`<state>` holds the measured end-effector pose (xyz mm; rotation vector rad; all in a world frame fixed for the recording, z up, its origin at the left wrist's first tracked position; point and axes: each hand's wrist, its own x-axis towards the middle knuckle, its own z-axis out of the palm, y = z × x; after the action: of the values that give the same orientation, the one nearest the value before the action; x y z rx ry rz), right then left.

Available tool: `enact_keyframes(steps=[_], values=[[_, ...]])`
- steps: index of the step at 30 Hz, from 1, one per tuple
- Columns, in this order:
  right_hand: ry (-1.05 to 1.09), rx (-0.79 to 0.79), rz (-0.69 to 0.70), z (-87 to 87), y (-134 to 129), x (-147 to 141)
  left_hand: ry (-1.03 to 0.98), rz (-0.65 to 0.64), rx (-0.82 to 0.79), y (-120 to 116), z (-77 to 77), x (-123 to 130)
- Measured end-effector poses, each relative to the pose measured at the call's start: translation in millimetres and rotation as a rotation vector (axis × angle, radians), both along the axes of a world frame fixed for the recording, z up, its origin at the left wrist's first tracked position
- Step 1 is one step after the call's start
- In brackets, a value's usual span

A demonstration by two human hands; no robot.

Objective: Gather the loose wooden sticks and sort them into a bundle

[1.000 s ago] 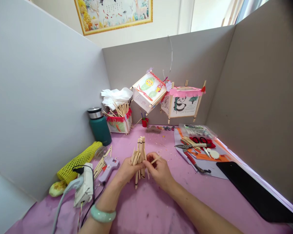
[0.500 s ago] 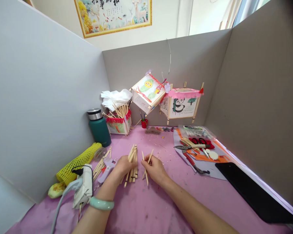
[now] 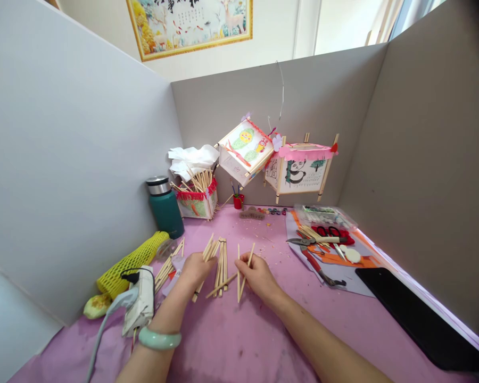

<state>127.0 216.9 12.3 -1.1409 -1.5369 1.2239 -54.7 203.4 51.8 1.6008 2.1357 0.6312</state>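
Observation:
A bundle of thin wooden sticks (image 3: 221, 261) lies fanned out on the pink tablecloth (image 3: 239, 340) between my hands. My left hand (image 3: 195, 268) rests on the left side of the bundle, its fingers on a couple of sticks. My right hand (image 3: 257, 274) pinches two separate sticks (image 3: 242, 268) that stand slanted with their lower ends on the cloth. A green bangle (image 3: 159, 338) is on my left wrist.
A lilac glue gun (image 3: 174, 264), white power strip (image 3: 140, 299) and yellow foam net (image 3: 127, 264) lie at left. A green flask (image 3: 164, 206), a stick box (image 3: 196, 198) and two paper lanterns (image 3: 299, 166) stand behind. Pliers, scissors (image 3: 317, 242) and a black tablet (image 3: 419, 314) lie at right.
The bundle, held upright in my left hand a second ago, has come down and spread on the cloth. My right hand has drawn two sticks away from it to the right.

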Motion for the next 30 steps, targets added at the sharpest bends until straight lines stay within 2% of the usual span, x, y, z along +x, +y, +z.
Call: enact_keyframes(steps=[4, 7, 10, 13, 16, 20, 22, 24, 27, 30], values=[[-0.009, -0.001, -0.025, 0.4, 2.0, 3.7, 0.201, -0.022, 0.03, -6.7, 13.3, 7.4], [-0.004, -0.009, -0.048, -0.1, 4.1, 6.5, 0.267, -0.064, 0.031, -17.9, 16.3, 25.6], [0.011, -0.02, -0.093, -2.0, 7.1, 10.6, 0.24, -0.211, -0.054, -30.3, 8.1, 47.4], [0.021, -0.022, -0.159, -3.0, 10.9, 17.1, 0.267, -0.257, -0.069, -40.4, -3.8, 61.6], [0.039, -0.013, -0.202, -1.0, 13.9, 24.1, 0.296, -0.282, -0.058, -48.2, -7.1, 64.6], [0.099, -0.013, -0.184, 7.1, 12.4, 28.8, 0.288, -0.233, -0.04, -55.4, 7.0, 54.2], [0.134, -0.036, -0.115, 12.9, 7.4, 27.7, 0.2, -0.141, 0.005, -56.4, 15.4, 46.4], [0.158, -0.071, 0.002, 18.5, -0.7, 23.9, -0.039, -0.088, 0.086, -55.3, 19.1, 41.4], [0.159, -0.104, 0.193, 23.2, -14.5, 15.0, -0.518, -0.141, 0.157, -51.0, 13.7, 43.3], [0.141, -0.076, 0.275, 22.7, -23.0, 9.3, -0.742, -0.203, 0.229, -47.4, 3.7, 51.5]])
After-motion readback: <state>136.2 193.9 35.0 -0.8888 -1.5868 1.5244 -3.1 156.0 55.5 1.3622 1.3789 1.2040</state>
